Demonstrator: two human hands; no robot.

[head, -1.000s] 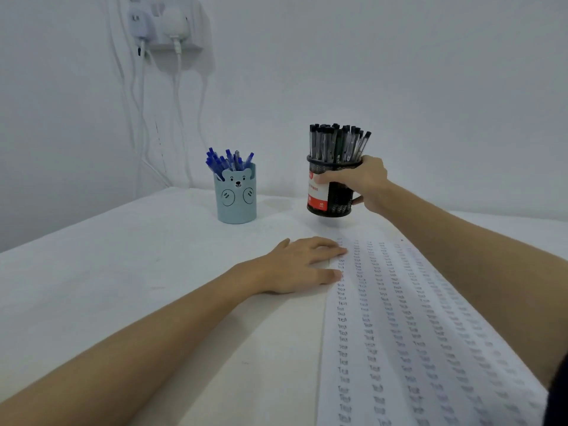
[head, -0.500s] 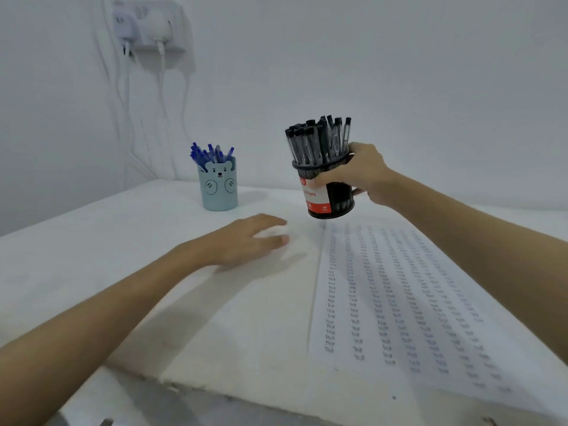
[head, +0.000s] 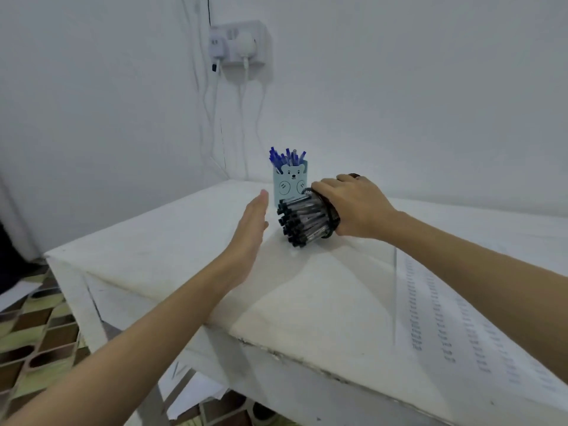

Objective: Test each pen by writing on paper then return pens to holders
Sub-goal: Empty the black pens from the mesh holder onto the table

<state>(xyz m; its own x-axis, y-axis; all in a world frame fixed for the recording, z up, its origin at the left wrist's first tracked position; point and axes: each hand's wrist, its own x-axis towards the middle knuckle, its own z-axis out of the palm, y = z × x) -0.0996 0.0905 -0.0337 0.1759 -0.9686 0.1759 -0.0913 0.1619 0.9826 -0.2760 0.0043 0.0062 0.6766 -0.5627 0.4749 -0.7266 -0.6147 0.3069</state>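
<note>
- While my right hand (head: 353,207) gripped the black holder (head: 330,215) round its rim, fingers curled over the top, the holder lay tipped on its side, mouth toward my left.
- Black pens (head: 302,221) stuck out of the mouth in a tight bundle, dark caps foremost, clear barrels behind; the lowest caps were at or just above the white table (head: 184,235), contact not discernible.
- My left hand (head: 252,222) was held flat and edge-on just beside the caps, fingers straight together, gripping nothing.
- Just behind the bundle the bear-faced blue holder (head: 290,186) stood upright, full of blue pens (head: 287,156).
- Printed paper (head: 445,318) lay flat on the table under my right forearm.
</note>
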